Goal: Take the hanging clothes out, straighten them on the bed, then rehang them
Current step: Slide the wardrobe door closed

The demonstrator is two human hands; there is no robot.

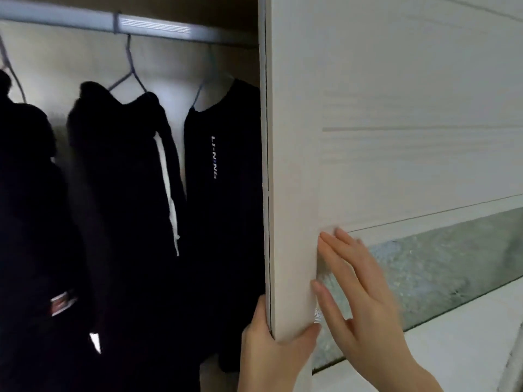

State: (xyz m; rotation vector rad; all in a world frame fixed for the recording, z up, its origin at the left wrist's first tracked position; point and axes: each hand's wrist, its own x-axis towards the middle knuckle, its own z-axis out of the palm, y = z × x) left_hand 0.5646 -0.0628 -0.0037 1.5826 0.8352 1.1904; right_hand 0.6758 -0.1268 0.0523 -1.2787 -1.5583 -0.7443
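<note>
Head view: your left grip (271,346) pinches the wardrobe door (294,193) edge; your right grip (359,295) lies spread flat beside it. Dark clothes (127,179) hang left.

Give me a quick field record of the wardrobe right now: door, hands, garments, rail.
door: white sliding door, frosted glass strip low on it, wardrobe open to its left
left hand: left hand wrapped around the door's edge
right hand: right hand flat on the door face, fingers extended
rail: metal rail across the top
garments: three dark ones on hangers; hoodie with white drawstring in the middle, top with white lettering nearest the door, dark garment at left, partly cut off
task state: all clothes still hung, none touched
</note>
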